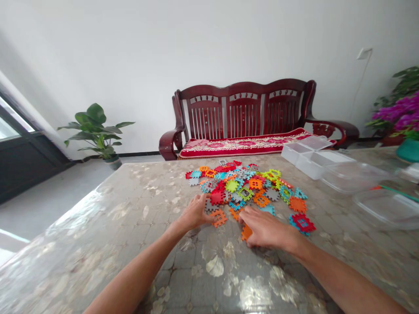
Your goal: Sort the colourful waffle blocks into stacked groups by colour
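Loose toothed building tiles in red, orange, grey, blue and lime green lie heaped in a flat pile (pixel 242 185) on the table. At the pile's near left edge is my left hand (pixel 194 213), its thumb apart from its fingers. The fingers reach a grey tile (pixel 212 206), and the thumb tip meets the edge of an orange window tile (pixel 219 217). My right hand (pixel 266 227) is closed on an orange tile (pixel 245 233) at the pile's front; the hand covers part of that tile. Another orange tile (pixel 235 213) lies partly under its fingers.
A red window tile (pixel 303 223) on a blue one lies right of my right hand. Clear plastic boxes (pixel 314 163) and lids (pixel 386 208) occupy the table's right side. Behind the patterned tabletop (pixel 137 231) stands a wooden bench (pixel 244 113). Potted plants flank the room.
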{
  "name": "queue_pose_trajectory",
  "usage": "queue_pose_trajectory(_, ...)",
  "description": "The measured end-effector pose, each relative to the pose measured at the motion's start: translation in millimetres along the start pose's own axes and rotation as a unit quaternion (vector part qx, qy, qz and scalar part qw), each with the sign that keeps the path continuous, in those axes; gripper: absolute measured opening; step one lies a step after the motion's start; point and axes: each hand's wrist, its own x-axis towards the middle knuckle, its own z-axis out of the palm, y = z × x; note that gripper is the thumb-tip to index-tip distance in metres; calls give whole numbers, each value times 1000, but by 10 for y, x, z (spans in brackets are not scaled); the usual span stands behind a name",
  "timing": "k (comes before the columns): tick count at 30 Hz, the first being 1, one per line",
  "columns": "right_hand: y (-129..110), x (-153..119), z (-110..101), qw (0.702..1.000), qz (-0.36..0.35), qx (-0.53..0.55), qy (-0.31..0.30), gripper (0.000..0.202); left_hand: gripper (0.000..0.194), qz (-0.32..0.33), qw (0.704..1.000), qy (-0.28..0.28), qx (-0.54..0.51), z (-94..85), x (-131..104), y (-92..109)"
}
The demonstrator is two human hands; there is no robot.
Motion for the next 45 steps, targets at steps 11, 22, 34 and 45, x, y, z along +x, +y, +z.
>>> queue_pose_trajectory(11,219,381,-272,967,-7,203,154,13,14,8,986,100,-134,78,134,19)
queue_pose_trajectory(22,968,59,-511,952,83,164,247,38,27,29,987,99,-119,40,27,17)
queue_pose_trajectory(34,1330,-805,-117,985,153,-37,75,38,33,95,993,-23,70,206,-116,303)
queue_pose_trajectory(45,1288,-553,-325,982,127,-2,140,29,39,108,980,147,-75,-98,322,311)
